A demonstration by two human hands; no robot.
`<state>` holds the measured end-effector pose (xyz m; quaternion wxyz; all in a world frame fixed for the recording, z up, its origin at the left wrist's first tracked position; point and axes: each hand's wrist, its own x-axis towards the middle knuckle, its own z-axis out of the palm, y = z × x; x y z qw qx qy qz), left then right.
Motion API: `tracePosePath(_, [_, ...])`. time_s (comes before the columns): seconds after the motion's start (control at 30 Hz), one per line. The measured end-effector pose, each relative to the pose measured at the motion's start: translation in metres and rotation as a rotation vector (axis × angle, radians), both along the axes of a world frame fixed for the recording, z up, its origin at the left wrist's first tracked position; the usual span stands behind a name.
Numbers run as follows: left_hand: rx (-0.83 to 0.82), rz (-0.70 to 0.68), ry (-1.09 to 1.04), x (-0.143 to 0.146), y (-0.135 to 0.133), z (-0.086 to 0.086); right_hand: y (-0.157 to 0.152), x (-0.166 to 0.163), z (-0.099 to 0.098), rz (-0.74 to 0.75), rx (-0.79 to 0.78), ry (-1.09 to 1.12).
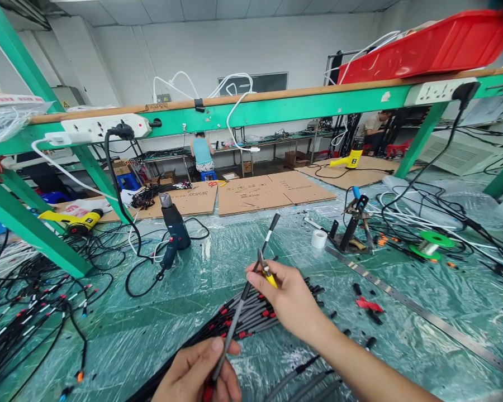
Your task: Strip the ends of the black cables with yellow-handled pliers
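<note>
A grey-and-black sleeved cable (236, 319) runs slantwise between my hands, its black end with a white band pointing up and away. My left hand (201, 368) is closed around its lower part, near a red band. Higher up, my right hand (287, 293) is closed with a small pair of yellow-handled pliers or cutters (269, 274) in it; the metal jaws are beside the cable. The thumb and fingertips of that hand also touch the cable. Beneath both hands lies a bundle of similar cables (251, 321) with grey sleeves and red bands.
A heat gun (174, 231) stands on the plastic-covered bench. Black cables (25, 324) lie at the left. On the right are a tape roll (318, 239), a steel ruler (402, 298) and a green wire spool (433, 244). A green shelf beam (293, 106) crosses above; two people sit beyond.
</note>
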<state>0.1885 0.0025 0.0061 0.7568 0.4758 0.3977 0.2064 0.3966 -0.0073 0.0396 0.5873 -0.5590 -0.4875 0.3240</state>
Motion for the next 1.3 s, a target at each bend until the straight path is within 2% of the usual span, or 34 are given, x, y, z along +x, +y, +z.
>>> tracePosePath(0.27, [0.025, 0.028, -0.007, -0.009, 0.000, 0.003, 0.009, 0.022, -0.010, -0.168, -0.037, 0.092])
tracePosePath(0.5, [0.051, -0.030, -0.036, -0.013, 0.007, 0.009, 0.008, 0.019, -0.008, -0.197, -0.068, 0.134])
tracePosePath(0.63, [0.134, -0.053, -0.008, -0.014, 0.007, 0.013, 0.009, 0.020, -0.008, -0.210, -0.069, 0.150])
tracePosePath(0.77, [0.296, 0.021, 0.086, -0.016, 0.007, 0.010, 0.010, 0.022, -0.009, -0.233, -0.063, 0.164])
tracePosePath(0.9, [0.389, 0.078, 0.192, -0.019, 0.010, 0.003, 0.010, 0.023, -0.007, -0.253, -0.053, 0.164])
tracePosePath(1.03, [0.440, 0.095, 0.246, -0.021, 0.011, 0.004, 0.010, 0.024, -0.006, -0.275, -0.052, 0.164])
tracePosePath(1.17, [0.478, 0.050, 0.273, -0.022, 0.011, 0.012, 0.010, 0.024, -0.003, -0.292, -0.062, 0.165])
tracePosePath(1.3, [0.433, -0.003, 0.220, -0.022, 0.013, 0.019, 0.008, 0.024, 0.000, -0.297, -0.077, 0.169])
